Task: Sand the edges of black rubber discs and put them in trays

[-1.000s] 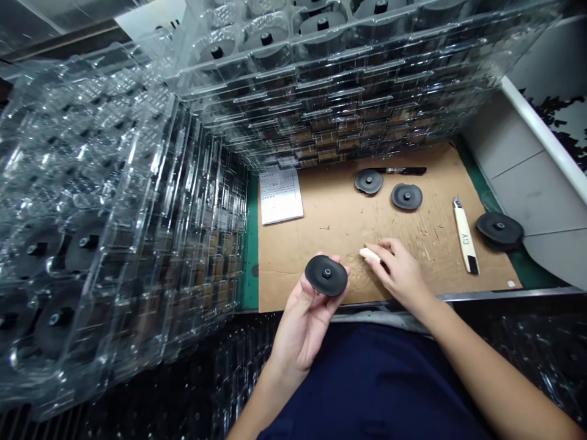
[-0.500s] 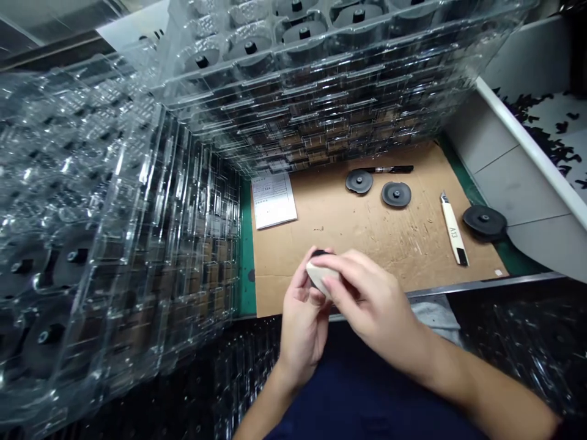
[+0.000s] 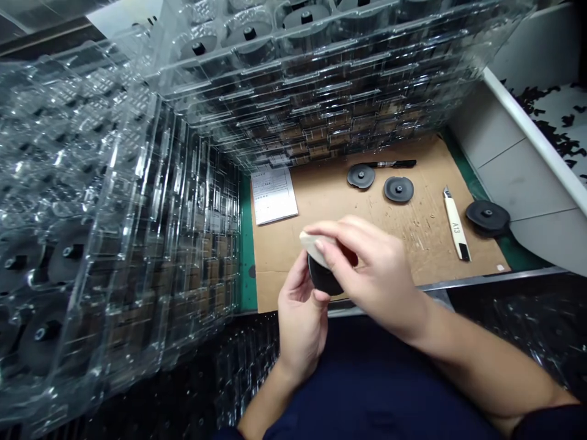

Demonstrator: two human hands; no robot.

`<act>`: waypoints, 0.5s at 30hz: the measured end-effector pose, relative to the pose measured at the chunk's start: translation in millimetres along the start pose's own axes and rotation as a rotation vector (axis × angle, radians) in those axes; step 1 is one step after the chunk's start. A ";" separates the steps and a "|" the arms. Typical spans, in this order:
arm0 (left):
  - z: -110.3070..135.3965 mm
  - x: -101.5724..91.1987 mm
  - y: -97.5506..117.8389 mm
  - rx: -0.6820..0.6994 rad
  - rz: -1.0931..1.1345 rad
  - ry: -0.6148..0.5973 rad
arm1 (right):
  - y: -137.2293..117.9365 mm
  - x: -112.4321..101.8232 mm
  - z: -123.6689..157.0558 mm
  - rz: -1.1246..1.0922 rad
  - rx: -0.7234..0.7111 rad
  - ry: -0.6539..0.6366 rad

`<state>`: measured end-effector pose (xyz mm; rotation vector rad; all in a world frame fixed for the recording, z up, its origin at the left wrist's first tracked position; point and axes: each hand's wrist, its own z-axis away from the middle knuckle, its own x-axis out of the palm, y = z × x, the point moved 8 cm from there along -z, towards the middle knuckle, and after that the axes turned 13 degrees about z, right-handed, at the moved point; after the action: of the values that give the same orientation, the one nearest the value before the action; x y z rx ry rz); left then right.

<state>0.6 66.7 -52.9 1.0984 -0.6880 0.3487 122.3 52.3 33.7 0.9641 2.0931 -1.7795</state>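
My left hand (image 3: 300, 308) grips a black round disc (image 3: 322, 278) by its edge, just above the near edge of the cardboard sheet (image 3: 339, 208). My right hand (image 3: 371, 272) is closed on a small cream-coloured block (image 3: 312, 245) and presses it against the top of that disc. The right hand hides most of the disc. Two more black discs (image 3: 361, 176) (image 3: 398, 189) lie flat at the back of the cardboard. A third one (image 3: 487, 217) rests off its right edge.
Tall stacks of clear plastic trays (image 3: 114, 201) holding black discs rise on the left, and another stack (image 3: 321, 79) stands at the back. A white utility knife (image 3: 455, 227), a black marker (image 3: 392, 164) and a printed paper slip (image 3: 273, 194) lie on the cardboard. A grey wall (image 3: 523, 177) borders the right.
My right hand picked the cream block off the cardboard and carried it left onto the disc in my left hand. The disc now tilts and is mostly covered.
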 end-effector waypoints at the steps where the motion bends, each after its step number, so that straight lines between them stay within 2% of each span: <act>1: 0.0 0.5 -0.4 -0.012 -0.002 -0.009 | -1.3 -3.0 -0.3 -0.011 -0.017 0.037; 2: 0.0 0.1 -0.4 -0.022 -0.003 -0.010 | -2.5 -2.0 -0.2 -0.038 -0.033 0.017; 5: 0.8 -2.8 0.5 -0.029 -0.011 0.011 | -3.2 14.1 2.6 -0.107 -0.043 -0.225; 6: 1.2 -2.7 0.4 -0.028 -0.012 0.011 | -1.7 15.1 2.7 -0.094 -0.028 -0.244; 10: 3.4 0.7 -4.5 -0.073 -0.007 -0.017 | -2.4 -5.5 1.7 -0.033 -0.049 0.021; 11: 3.7 0.0 -5.3 -0.087 -0.009 -0.011 | -4.2 -6.2 3.0 -0.060 -0.073 0.021; 15: 3.2 -3.5 -3.4 -0.079 -0.019 0.012 | -4.6 10.6 5.8 -0.099 -0.079 -0.263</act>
<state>-1.1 62.6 -56.7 1.0265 -0.6747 0.3088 110.1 50.2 30.0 0.5791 2.0556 -1.7464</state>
